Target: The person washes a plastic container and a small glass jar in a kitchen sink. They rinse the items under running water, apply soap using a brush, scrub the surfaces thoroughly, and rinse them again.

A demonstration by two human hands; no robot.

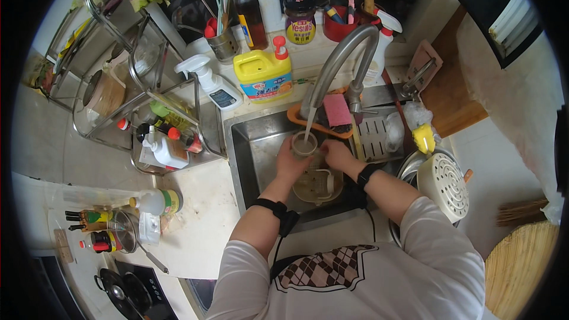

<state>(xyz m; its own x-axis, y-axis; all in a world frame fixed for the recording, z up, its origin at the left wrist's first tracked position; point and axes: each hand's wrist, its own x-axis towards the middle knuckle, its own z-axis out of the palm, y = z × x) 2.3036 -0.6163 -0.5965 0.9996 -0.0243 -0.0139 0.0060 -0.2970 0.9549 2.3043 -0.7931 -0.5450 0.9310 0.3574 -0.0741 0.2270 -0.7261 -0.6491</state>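
Water runs from the curved metal faucet (331,60) into a small round cup (304,143) above the stainless steel sink (237,155). Around the cup's left side closes my left hand (291,160). Just right of the cup is my right hand (336,153), its fingers bent; whether it holds anything is not clear. Below both hands, a colander-like basin (306,189) with a pale handled piece (330,184) inside sits in the sink. A pink sponge (337,110) rests in an orange holder (295,114) behind the faucet's stream.
Behind the sink stand a yellow detergent jug (263,73), a white spray bottle (215,86) and a sauce jar (300,22). A metal rack (133,58) with bottles is at left. To the right, a white perforated steamer basket (443,186) leans over metal bowls.
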